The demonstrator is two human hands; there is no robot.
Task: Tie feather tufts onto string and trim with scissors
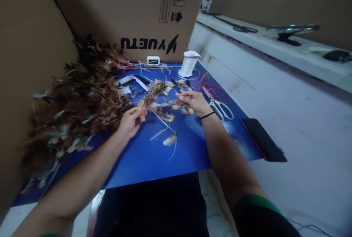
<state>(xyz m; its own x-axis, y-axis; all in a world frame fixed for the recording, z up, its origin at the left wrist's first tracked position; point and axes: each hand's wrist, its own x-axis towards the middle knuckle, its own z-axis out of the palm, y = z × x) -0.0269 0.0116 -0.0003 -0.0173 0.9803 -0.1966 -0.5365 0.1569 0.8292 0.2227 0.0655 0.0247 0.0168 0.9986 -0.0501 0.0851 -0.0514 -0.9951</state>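
My left hand [131, 121] is closed in a pinch on a small bunch of brown feathers [150, 99], whose tips point up and to the right. A thin clear strip [162, 121] trails over the table just right of that hand. My right hand [194, 102], with a black band at the wrist, has thumb and fingers pressed together above loose feathers. What it pinches, if anything, is too small to make out. Between and beyond the hands, more loose brown and cream feathers [165, 86] are scattered. One pale tuft [169, 140] lies closer to me.
A big pile of bound brown feathers [82, 101] fills the left side. Scissors [220, 108], red string [214, 88] and a white spool [189, 64] sit at right on the blue table [165, 167]. A black phone [264, 139] overhangs the right edge. Cardboard [132, 13] stands behind.
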